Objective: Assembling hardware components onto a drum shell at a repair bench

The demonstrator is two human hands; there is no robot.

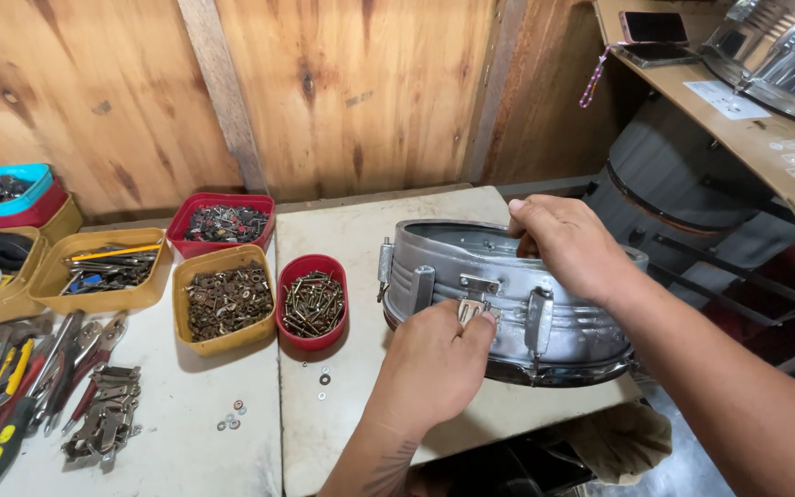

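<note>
Left hand (434,364) pinching; right hand (568,247) curled, gripping.

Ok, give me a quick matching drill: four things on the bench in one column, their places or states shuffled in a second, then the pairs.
Things:
1. Left hand
2. Right hand
3. Small red tub
4. Washers

Places or states:
A. Loose on the table, in front of the tubs
B. Gripping the drum shell's top rim
C. Full of screws, just left of the shell
D. Pinching a small metal fitting against the shell's side

Pairs: 1-D, 2-B, 3-C, 4-A
</note>
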